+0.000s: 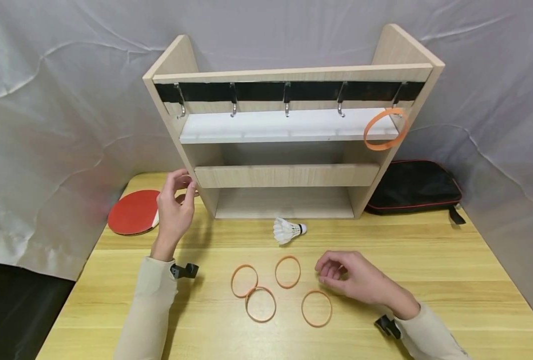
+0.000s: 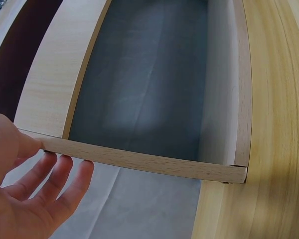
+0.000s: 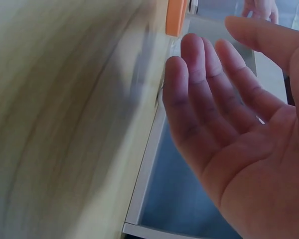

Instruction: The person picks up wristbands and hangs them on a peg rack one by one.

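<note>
My left hand (image 1: 175,212) is at the left side panel of a wooden hook rack (image 1: 289,176). In the left wrist view, its thumb (image 2: 27,145) lies at the panel's front edge, with the fingertips against the outer face, gripping that edge. Low over the table, my right hand (image 1: 356,277) holds nothing, its fingers loosely bent. Nearest to it are two orange rings, one at the front (image 1: 317,308) and one farther back (image 1: 287,272). Two more rings (image 1: 244,281) (image 1: 260,304) overlap to their left. Another orange ring (image 1: 385,130) hangs from the rack's rightmost hook.
A white shuttlecock (image 1: 289,231) lies before the rack. Left of the rack is a red table-tennis bat (image 1: 133,212); right of it, a black zipped case (image 1: 412,187). Metal hooks (image 1: 287,100) line the rack's black strip. Grey cloth (image 1: 59,90) surrounds the wooden table (image 1: 451,280).
</note>
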A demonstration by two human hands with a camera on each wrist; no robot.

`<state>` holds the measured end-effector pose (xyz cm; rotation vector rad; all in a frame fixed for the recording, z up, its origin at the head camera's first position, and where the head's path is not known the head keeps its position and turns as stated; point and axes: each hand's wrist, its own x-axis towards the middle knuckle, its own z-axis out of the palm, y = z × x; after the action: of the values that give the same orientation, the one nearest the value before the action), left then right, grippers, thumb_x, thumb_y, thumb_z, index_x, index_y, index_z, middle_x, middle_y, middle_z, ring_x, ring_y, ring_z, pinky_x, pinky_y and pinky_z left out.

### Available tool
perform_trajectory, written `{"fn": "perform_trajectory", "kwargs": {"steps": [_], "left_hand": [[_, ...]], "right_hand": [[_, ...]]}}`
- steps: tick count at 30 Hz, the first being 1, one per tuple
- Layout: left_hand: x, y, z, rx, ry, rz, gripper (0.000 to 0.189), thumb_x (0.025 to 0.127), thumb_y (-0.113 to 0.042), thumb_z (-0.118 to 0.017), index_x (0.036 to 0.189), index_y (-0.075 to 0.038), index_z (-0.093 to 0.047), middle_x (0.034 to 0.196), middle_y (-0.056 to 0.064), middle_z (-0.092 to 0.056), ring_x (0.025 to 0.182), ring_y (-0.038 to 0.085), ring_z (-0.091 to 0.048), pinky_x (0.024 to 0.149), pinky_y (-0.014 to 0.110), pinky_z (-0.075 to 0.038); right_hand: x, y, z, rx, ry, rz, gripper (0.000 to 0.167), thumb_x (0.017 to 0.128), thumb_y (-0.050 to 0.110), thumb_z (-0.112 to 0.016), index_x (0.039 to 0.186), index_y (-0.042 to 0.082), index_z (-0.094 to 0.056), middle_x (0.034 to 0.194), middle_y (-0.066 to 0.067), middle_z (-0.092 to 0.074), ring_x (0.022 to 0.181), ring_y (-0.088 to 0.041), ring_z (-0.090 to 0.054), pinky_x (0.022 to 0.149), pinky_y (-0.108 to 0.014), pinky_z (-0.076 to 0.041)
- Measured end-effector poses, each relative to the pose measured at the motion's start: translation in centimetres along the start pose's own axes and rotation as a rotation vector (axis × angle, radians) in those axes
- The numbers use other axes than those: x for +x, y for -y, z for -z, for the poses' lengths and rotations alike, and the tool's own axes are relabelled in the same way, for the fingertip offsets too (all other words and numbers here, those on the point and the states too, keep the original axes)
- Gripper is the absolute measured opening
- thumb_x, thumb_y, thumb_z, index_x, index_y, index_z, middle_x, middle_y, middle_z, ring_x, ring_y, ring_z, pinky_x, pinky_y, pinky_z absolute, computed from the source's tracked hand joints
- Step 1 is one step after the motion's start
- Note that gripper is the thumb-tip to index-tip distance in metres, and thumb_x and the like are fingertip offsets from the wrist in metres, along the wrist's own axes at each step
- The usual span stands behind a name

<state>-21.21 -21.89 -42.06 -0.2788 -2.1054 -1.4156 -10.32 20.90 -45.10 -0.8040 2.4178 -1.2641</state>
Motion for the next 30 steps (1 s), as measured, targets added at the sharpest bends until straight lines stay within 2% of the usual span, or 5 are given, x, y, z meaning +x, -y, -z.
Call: {"fn": "perform_trajectory", "kwargs": {"steps": [4, 13, 25, 30], "left_hand": [[-0.03, -0.03, -0.01, 0.006, -0.003, -0.001, 0.032, 0.105, 0.005, -0.066, 0.136, 0.008, -0.061, 0.115, 0.028, -0.073, 0.101, 0.029, -0.071, 0.078, 0.010, -0.062], [-0.09, -0.04, -0.01, 0.013, -0.006, -0.017, 0.032, 0.104, 0.005, -0.067, 0.136, 0.008, -0.061, 0.113, 0.027, -0.073, 0.099, 0.016, -0.069, 0.077, 0.014, -0.064], [-0.08, 0.00, -0.02, 0.001, 0.004, -0.008, 0.032, 0.105, 0.004, -0.066, 0.137, 0.008, -0.060, 0.115, 0.028, -0.072, 0.102, 0.028, -0.070, 0.079, 0.011, -0.063], [-0.08, 0.05, -0.02, 0.007, 0.002, -0.015, 0.033, 0.105, 0.004, -0.066, 0.136, 0.009, -0.060, 0.115, 0.029, -0.072, 0.102, 0.029, -0.070, 0.078, 0.009, -0.062]], "right_hand": [[-0.05, -0.17, -0.04, 0.001, 0.031, -0.015, 0.013, 0.100, 0.016, -0.081, 0.109, 0.010, -0.074, 0.093, 0.005, -0.075, 0.084, -0.003, -0.068, 0.072, -0.023, -0.062], [-0.22, -0.78, -0.27, -0.009, 0.075, -0.007, 0.011, 0.100, 0.017, -0.081, 0.106, 0.010, -0.074, 0.087, 0.007, -0.071, 0.079, 0.000, -0.064, 0.067, -0.021, -0.060], [-0.37, -0.92, -0.34, -0.045, 0.123, -0.023, 0.010, 0.100, 0.016, -0.082, 0.102, 0.008, -0.076, 0.083, 0.011, -0.067, 0.075, 0.003, -0.059, 0.065, -0.018, -0.055], [-0.51, -0.96, -0.41, -0.072, 0.125, -0.009, 0.007, 0.099, 0.019, -0.083, 0.098, 0.015, -0.076, 0.084, 0.013, -0.068, 0.075, 0.004, -0.059, 0.065, -0.018, -0.055]]}}
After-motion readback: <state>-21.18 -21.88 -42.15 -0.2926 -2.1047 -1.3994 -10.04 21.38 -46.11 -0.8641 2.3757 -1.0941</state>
